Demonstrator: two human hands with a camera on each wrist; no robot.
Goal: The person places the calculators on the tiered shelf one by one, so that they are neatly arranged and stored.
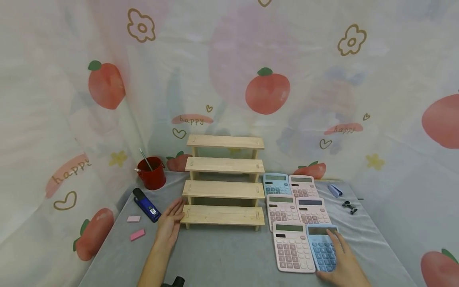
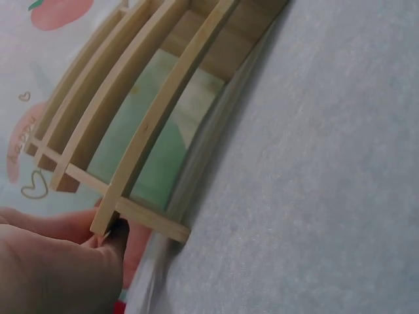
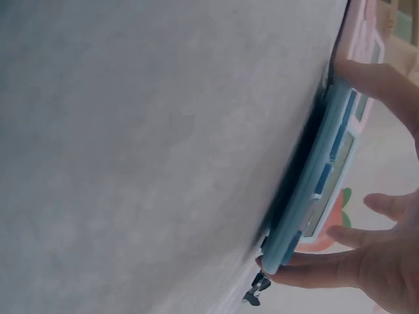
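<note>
The wooden rack (image 1: 224, 215) is pinched at lower left by the left grip (image 1: 170, 224). The front blue calculator (image 1: 322, 249) is grasped by the right grip (image 1: 342, 261).

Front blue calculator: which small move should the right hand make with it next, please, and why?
Probably lift the blue calculator slightly, straight up, to keep clear of the pink calculator beside it. The right hand has its thumb and fingers at opposite edges, so the grip looks ready, while the left hand holds the wooden stand at its lower left corner.
</note>
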